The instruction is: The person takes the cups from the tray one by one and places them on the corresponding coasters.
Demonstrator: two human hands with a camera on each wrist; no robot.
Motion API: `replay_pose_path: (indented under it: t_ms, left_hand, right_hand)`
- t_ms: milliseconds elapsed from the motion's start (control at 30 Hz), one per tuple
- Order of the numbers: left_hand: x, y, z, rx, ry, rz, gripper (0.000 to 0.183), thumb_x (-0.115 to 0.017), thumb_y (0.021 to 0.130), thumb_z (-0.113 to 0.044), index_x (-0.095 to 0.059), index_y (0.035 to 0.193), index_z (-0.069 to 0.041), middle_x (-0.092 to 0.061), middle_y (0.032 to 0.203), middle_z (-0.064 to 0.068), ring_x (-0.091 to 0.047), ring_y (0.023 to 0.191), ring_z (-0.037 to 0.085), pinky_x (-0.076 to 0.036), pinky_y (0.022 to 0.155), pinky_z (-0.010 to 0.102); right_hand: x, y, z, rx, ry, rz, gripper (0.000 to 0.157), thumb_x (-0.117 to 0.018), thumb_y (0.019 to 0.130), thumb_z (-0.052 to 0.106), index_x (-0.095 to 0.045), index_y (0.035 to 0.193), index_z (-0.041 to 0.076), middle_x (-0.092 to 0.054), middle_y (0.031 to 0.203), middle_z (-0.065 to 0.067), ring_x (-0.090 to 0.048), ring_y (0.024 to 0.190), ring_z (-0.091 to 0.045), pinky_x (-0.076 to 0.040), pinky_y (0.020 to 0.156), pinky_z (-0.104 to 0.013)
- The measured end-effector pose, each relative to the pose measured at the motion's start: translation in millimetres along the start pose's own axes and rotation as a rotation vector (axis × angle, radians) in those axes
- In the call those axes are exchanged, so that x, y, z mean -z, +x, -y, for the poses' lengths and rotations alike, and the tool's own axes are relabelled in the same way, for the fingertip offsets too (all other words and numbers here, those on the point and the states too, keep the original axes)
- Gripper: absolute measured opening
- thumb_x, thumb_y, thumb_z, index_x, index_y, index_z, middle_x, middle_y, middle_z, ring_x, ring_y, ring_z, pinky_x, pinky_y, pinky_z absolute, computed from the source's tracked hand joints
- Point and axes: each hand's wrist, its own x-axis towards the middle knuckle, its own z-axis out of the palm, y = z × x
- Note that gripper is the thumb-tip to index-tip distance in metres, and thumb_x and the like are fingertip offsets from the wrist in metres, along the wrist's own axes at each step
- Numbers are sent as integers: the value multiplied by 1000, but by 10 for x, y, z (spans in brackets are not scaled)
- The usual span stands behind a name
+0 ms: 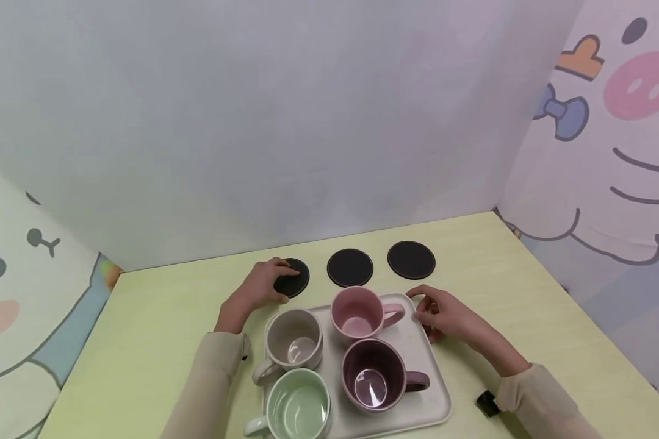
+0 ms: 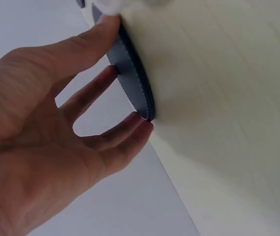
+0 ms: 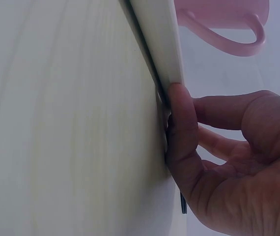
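My left hand spans the leftmost black round coaster, its thumb and fingertips at the rim. In the left wrist view the coaster shows stitching along its edge, and its flat face is toward the palm. My right hand grips the white tray by its far right corner, fingers bent at the rim. Four mugs stand upright on the tray: a pink mug, a grey-beige mug, a dark purple mug and a pale green mug.
A middle black coaster and a right black coaster lie behind the tray, on the pale yellow table. A plain back wall and cartoon-printed side walls border the table. A small black object is at the right sleeve.
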Motion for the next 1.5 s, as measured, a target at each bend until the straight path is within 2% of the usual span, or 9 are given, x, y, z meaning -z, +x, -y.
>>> replay_pose_path:
  t_ms: [233, 467, 567, 633, 733, 933, 1133, 1300, 1500]
  left_hand:
    - [-3, -34, -38, 16, -30, -4, 61, -83, 75, -10, -63, 133, -10, -52, 140, 21, -47, 129, 45, -33, 111, 60]
    - [-69, -101, 8, -14, -51, -35, 64, -82, 76, -9, -59, 135, -7, -54, 142, 22, -48, 131, 46, -32, 113, 60]
    - [-91, -157, 23, 14, -96, -70, 68, -81, 75, -8, -56, 139, -8, -55, 143, 18, -49, 130, 45, -37, 111, 59]
    - [-94, -222, 34, 60, -128, -106, 69, -80, 76, -7, -55, 140, -11, -57, 142, 16, -51, 129, 43, -40, 108, 58]
    - [-87, -357, 52, 131, -142, -159, 66, -77, 78, -7, -56, 140, -13, -59, 140, 14, -53, 128, 41, -44, 102, 60]
    - [-43, -685, 18, 262, -151, -187, 62, -73, 84, -12, -53, 142, -17, -55, 144, 12, -49, 134, 41, -40, 99, 69]
    - [12, -1010, -71, 361, -121, -224, 62, -71, 86, -13, -51, 144, -17, -56, 143, 14, -51, 132, 42, -43, 96, 67]
    - [63, -1311, -142, 497, -113, -194, 62, -67, 89, -17, -46, 148, -16, -52, 147, 17, -49, 132, 46, -42, 91, 72]
    - [84, -1699, -167, 635, -169, -103, 64, -62, 93, -26, -38, 152, -17, -44, 152, 17, -42, 138, 45, -37, 92, 73]
  right_hand:
    - [15, -4, 15, 4, 12, -12, 40, -61, 94, 6, -51, 133, 10, -58, 93, -16, -58, 68, -23, -57, 55, -36]
    - [0, -3, -21, -9, 7, -4, 41, -62, 94, 8, -51, 133, 11, -58, 93, -14, -58, 69, -22, -57, 54, -36]
    - [9, -16, -25, -6, 4, -10, 41, -62, 94, 7, -51, 133, 10, -59, 92, -15, -58, 68, -22, -57, 54, -35]
    - [20, -20, -25, -5, 6, -11, 41, -62, 94, 7, -51, 133, 10, -58, 93, -15, -58, 68, -22, -57, 54, -35]
    - [24, -15, -26, 0, 7, -6, 41, -61, 94, 7, -51, 133, 10, -58, 93, -16, -58, 68, -22, -57, 54, -36]
    - [12, 16, -13, 3, -3, -5, 40, -61, 94, 7, -52, 132, 11, -59, 92, -15, -58, 68, -22, -57, 54, -36]
    - [-6, 29, 17, 3, 0, 4, 42, -61, 93, 6, -51, 134, 9, -59, 93, -14, -59, 67, -20, -57, 54, -35]
    - [-9, 35, 21, 12, 4, 6, 43, -62, 93, 7, -50, 135, 8, -59, 92, -15, -58, 68, -20, -57, 53, -35]
    - [-6, 29, -3, -21, 5, -7, 41, -61, 93, 6, -51, 133, 10, -59, 93, -14, -58, 70, -22, -58, 55, -36]
